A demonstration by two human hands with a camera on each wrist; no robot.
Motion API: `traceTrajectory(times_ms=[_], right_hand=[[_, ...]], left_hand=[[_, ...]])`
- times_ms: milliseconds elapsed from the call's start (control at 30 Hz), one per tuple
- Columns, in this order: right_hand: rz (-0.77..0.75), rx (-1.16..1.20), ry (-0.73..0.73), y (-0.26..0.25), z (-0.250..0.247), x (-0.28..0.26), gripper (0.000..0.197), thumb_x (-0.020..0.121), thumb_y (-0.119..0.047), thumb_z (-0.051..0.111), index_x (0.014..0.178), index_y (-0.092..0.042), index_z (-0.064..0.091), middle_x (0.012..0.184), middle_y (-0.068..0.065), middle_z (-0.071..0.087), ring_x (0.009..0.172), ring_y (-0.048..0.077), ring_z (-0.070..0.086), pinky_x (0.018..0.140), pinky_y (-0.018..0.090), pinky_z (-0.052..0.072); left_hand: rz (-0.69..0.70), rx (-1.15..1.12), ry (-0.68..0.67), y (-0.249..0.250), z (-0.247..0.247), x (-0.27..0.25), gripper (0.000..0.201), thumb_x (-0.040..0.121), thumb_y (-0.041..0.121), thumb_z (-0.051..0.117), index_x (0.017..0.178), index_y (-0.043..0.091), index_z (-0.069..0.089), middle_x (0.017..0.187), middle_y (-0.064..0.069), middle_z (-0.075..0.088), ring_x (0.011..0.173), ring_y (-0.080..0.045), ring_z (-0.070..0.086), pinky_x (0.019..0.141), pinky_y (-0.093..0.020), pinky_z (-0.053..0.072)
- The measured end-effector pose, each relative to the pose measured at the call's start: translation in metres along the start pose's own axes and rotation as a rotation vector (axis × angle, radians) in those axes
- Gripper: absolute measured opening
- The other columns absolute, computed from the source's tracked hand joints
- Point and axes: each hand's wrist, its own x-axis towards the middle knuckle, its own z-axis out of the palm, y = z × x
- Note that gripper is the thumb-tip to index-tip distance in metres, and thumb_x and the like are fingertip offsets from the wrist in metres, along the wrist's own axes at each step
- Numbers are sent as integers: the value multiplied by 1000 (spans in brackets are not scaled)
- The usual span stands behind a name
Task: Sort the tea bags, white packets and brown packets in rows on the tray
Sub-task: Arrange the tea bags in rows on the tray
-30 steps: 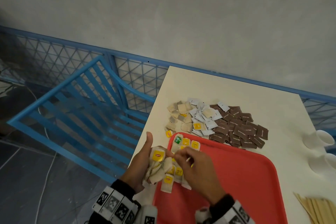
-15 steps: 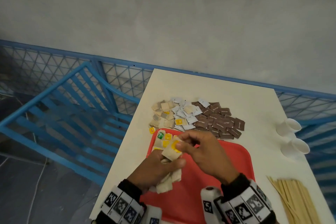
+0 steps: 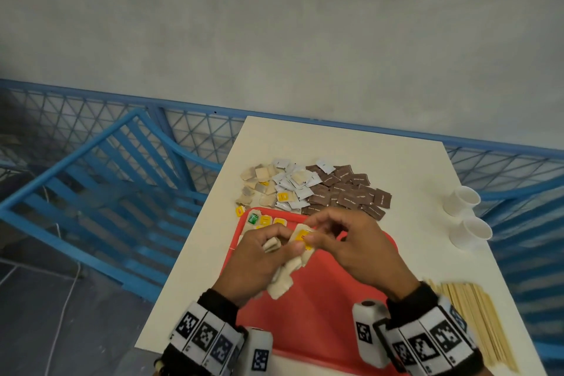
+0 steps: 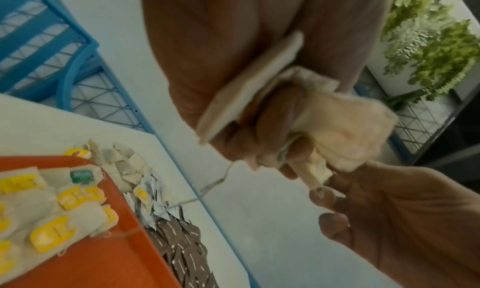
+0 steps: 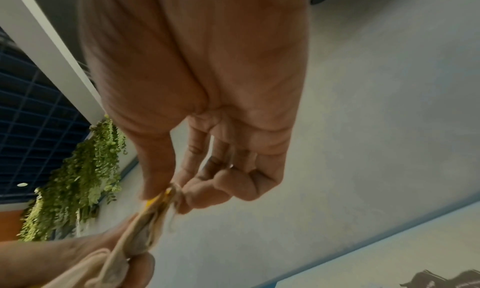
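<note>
Packet pile point(image 3: 314, 189) behind tray point(image 3: 329, 314); cups point(image 3: 467, 217) right.

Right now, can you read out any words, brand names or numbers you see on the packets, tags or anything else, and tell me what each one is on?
No text can be read with certainty.
Brown packets: pale print on each, too small and blurred to read.
Yellow tea bag tags: a mark on each, blurred.
Green tag: print illegible.
White packets: small dark marks, unreadable.
Wrist bands: black-and-white square code patterns, no words.
</note>
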Motion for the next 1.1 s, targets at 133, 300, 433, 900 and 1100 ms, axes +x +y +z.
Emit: traceTrajectory(times_ms=[133,300,433,900,1100], right_hand=[[-7,0,48,-1,-3,-8,7,84,-26,77,90,-29,74,75,-16,69,66,3,59,61,8,41],[-24,26,107,-1,-4,-5,7,85,-18,75,85,-24,75,68,-15,67,65,-1,57,62,9,41],[-23,12,124,-4,-2,3,8,84,-18,76,90,-23,76,68,-9,69,64,1,60,62,11,42],[142,540,10,-22,18,36,22,73,-19,76,92,-7,77,69,3,70,59,10,56,58,19,49],[167,539,43,-26,39,47,21,72,-21,78,89,-10,77,66,5,66,58,13,54,57,22,48]], left_hand=[[27,-23,12,4,6,-1,25,85,23,73,91,0,70,71,-2,70,63,-9,62,62,-19,47],[-13,22,-41,11,11,0,29,81,24,77,95,0,68,74,-5,71,64,-14,66,61,-25,51],[-33,-69,-9,11,9,3,21,88,17,73,103,4,68,86,-10,75,70,-16,68,62,-24,52],[-68,-314,69,19,-49,21,14,83,26,69,84,12,70,74,-6,67,57,-11,60,50,-21,48],[-86,-302,63,23,-56,23,24,81,28,70,91,6,66,61,-2,62,44,-7,55,43,-18,45]])
